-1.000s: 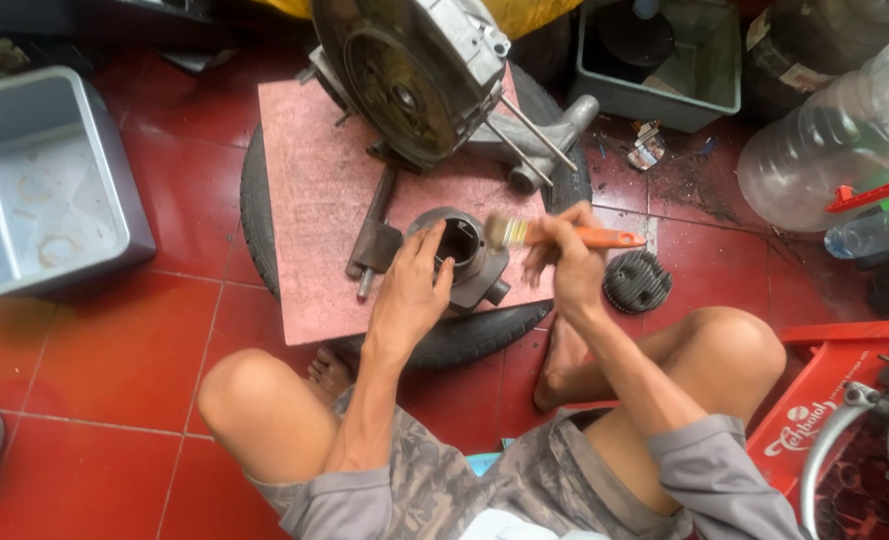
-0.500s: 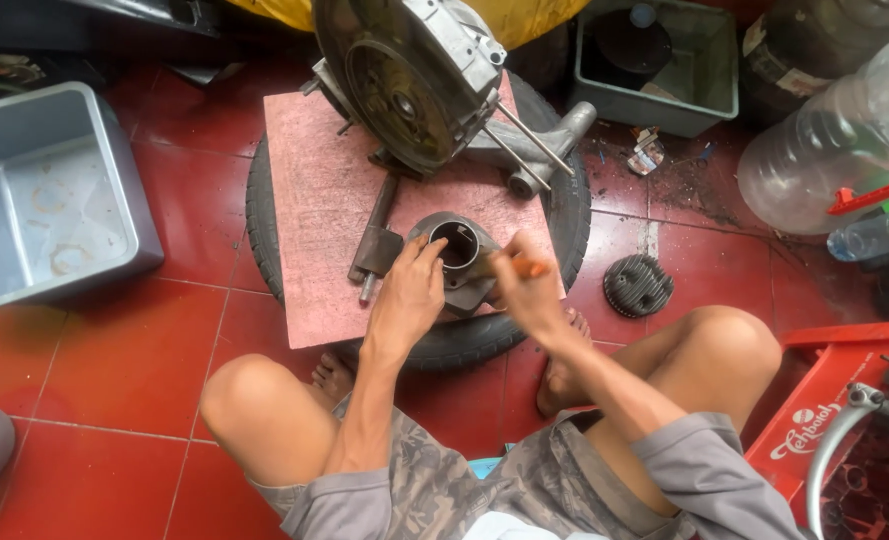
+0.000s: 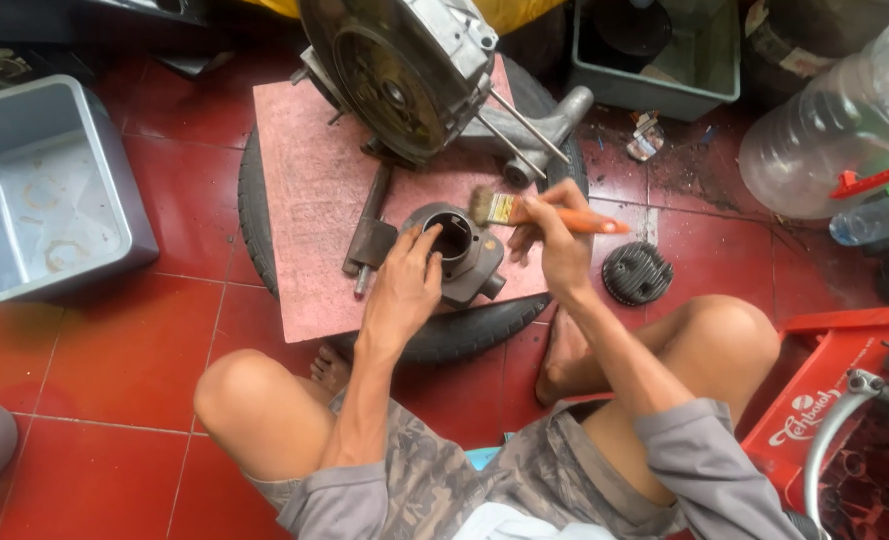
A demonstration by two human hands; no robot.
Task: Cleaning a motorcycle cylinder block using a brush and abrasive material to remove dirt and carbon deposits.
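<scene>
Head view: left hand (image 3: 404, 290) clasped around grey metal cylinder (image 3: 461, 252), thumb hooked at the bore's rim, steadying it on pink board (image 3: 304, 190) laid over black tyre (image 3: 464, 335). Right hand (image 3: 554, 240) closed on orange-handled paintbrush (image 3: 524, 212), bristles just above the cylinder's opening. Engine casing (image 3: 404, 70) upright at the board's far edge; finned cylinder head (image 3: 636, 272) on red tiles beside right knee.

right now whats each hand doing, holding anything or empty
Left hand: holds the grey metal cylinder on the board, fingers at its bore rim.
Right hand: closed on the orange-handled paintbrush, bristles by the cylinder.
</scene>
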